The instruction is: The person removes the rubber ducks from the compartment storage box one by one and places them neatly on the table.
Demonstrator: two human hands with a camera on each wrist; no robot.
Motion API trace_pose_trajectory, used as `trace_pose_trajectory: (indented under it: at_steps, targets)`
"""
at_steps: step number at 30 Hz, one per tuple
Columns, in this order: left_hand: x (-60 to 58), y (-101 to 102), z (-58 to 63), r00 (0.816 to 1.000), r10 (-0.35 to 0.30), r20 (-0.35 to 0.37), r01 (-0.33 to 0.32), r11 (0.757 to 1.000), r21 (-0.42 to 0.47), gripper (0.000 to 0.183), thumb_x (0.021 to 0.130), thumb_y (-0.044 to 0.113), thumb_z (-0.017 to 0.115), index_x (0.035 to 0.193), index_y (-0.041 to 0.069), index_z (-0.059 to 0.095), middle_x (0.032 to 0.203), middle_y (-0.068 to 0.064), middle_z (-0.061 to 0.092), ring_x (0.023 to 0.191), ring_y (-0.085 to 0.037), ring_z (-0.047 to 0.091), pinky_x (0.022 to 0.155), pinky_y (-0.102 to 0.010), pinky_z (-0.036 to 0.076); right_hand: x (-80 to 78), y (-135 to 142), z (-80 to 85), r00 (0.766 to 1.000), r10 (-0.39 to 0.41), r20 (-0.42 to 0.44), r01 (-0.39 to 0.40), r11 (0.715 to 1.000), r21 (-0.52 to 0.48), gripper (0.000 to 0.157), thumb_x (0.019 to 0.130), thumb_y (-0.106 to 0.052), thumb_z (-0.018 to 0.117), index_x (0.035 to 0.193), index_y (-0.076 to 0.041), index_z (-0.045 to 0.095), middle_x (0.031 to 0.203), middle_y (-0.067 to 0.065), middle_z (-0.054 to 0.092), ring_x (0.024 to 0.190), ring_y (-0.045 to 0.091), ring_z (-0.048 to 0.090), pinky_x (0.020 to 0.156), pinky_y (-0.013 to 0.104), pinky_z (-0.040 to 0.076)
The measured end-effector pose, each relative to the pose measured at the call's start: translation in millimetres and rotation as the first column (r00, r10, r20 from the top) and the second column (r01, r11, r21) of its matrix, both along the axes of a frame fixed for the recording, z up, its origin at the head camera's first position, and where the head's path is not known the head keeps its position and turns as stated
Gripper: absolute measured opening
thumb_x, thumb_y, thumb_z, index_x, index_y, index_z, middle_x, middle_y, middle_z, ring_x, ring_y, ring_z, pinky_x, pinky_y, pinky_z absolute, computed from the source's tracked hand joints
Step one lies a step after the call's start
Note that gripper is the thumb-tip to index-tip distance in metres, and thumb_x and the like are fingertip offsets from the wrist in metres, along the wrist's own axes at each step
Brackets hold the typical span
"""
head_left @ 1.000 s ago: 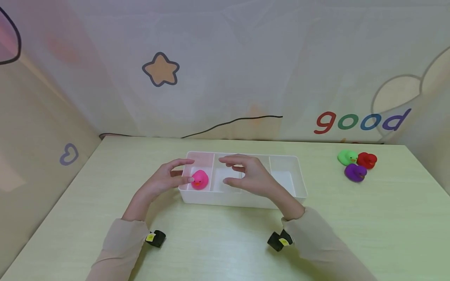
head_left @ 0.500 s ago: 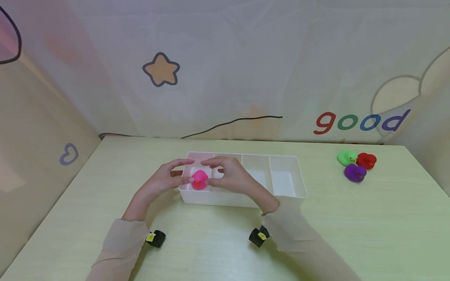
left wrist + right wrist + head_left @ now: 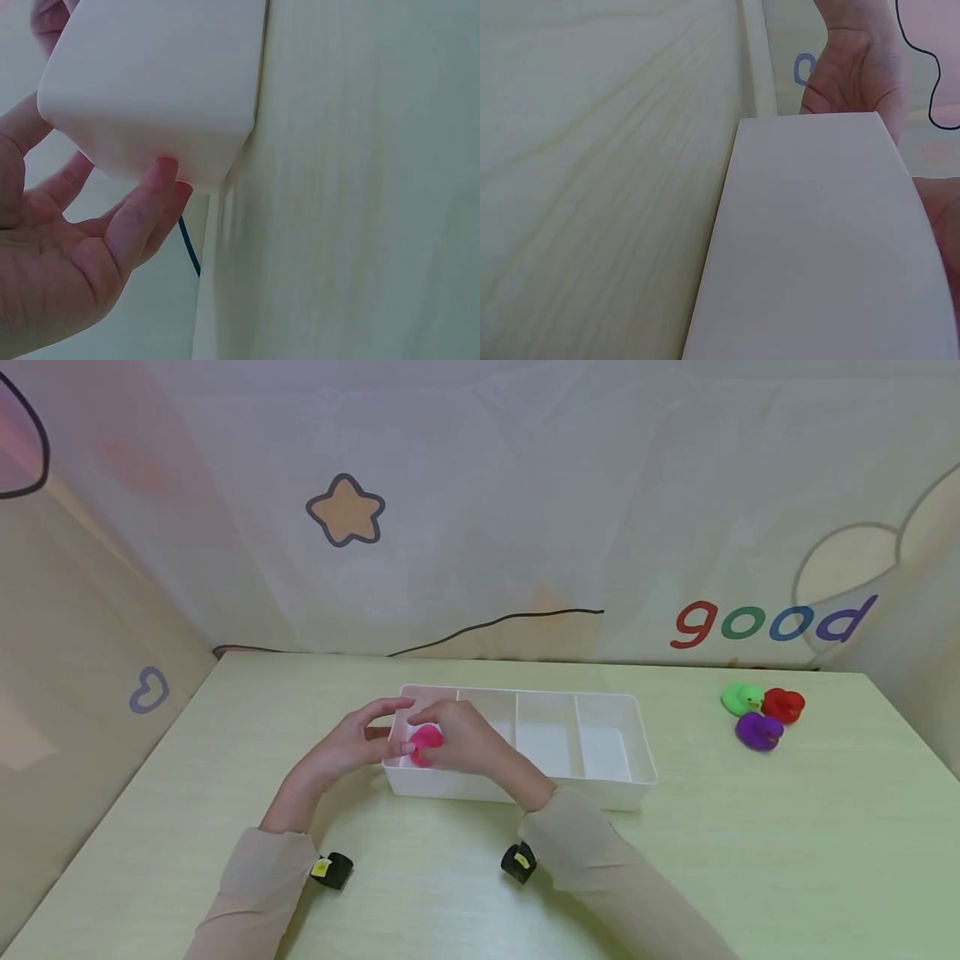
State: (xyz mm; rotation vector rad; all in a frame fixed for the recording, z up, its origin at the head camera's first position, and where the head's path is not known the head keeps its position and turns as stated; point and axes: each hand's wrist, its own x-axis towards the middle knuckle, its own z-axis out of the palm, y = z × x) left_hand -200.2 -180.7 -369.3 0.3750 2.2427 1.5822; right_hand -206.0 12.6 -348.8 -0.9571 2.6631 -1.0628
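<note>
In the head view, a pink rubber duck [image 3: 426, 737] sits in the leftmost compartment of a white divided box [image 3: 517, 790]. My right hand [image 3: 461, 739] reaches over that compartment, thumb and fingers curled about the duck and partly covering it. At the box's left end, my left hand [image 3: 362, 735] holds the wall, its thumb and index finger over the rim beside the duck. The left wrist view has several fingertips [image 3: 161, 169] against the outside of the box. In the right wrist view the front wall of the box [image 3: 817, 240] hides most of the right hand.
On the right of the table [image 3: 750, 843], a green duck [image 3: 741, 697], a red duck [image 3: 783, 704] and a purple duck [image 3: 759, 731] stand close together. A printed cloth [image 3: 480, 510] backs the table.
My right hand has moved left across the box, from above its middle compartments to the pink duck. My left hand has stayed at the box's left end.
</note>
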Motion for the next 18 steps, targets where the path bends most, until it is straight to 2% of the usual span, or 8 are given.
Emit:
trace_pose_trajectory:
  at_steps: [3,6,8,12,18]
  targets:
    - [0.3,-0.7,-0.3,1.000,-0.021,0.004,0.021,1.000,0.008,0.059,0.084,0.021,0.064,0.137,0.019,0.038,0.140,-0.008,0.032,0.117,-0.033,0.046,0.087,-0.041,0.046,-1.3,-4.8,-0.2,0.999,0.026,-0.031,-0.024,0.998,0.065,0.037,0.076,-0.007,0.071,0.112,0.002,0.063,0.090,0.012,0.068,0.077,0.019,0.057,0.052,0.014,0.039]
    - [1.0,-1.2,0.2,0.999,-0.036,0.002,0.036,0.999,0.018,0.059,0.084,0.019,0.064,0.137,0.019,0.037,0.140,-0.008,0.032,0.116,-0.032,0.047,0.087,-0.041,0.046,-1.7,-9.1,0.7,0.997,0.033,-0.063,-0.025,0.992,0.122,0.035,0.076,-0.006,0.071,0.109,0.003,0.064,0.072,0.010,0.065,0.056,0.013,0.046,0.047,0.015,0.033]
    - [1.5,-1.4,0.9,0.999,-0.035,0.006,0.035,0.999,0.024,0.060,0.084,0.019,0.065,0.137,0.019,0.037,0.140,-0.008,0.033,0.115,-0.031,0.049,0.087,-0.041,0.046,-2.0,-11.3,1.1,0.996,0.030,-0.082,-0.016,0.988,0.156,0.033,0.075,-0.006,0.072,0.106,0.002,0.065,0.069,0.009,0.065,0.054,0.011,0.044,0.048,0.015,0.035]
    - [2.3,-1.7,1.8,1.000,-0.021,0.019,0.021,0.999,0.027,0.061,0.082,0.023,0.068,0.136,0.022,0.039,0.137,-0.005,0.036,0.115,-0.028,0.050,0.088,-0.041,0.045,-2.8,-14.6,0.8,0.996,0.012,-0.088,0.006,0.981,0.195,0.026,0.074,-0.008,0.073,0.098,0.000,0.069,0.080,0.006,0.067,0.063,0.012,0.051,0.052,0.016,0.042]
    - [2.4,-1.2,1.6,1.000,-0.015,0.025,0.015,1.000,0.018,0.063,0.080,0.026,0.069,0.135,0.023,0.039,0.138,-0.004,0.036,0.117,-0.029,0.048,0.089,-0.042,0.044,-3.9,-16.9,-0.6,0.997,-0.013,-0.071,0.028,0.978,0.208,0.019,0.074,-0.011,0.075,0.091,-0.002,0.071,0.074,0.003,0.066,0.063,0.013,0.052,0.053,0.017,0.044]
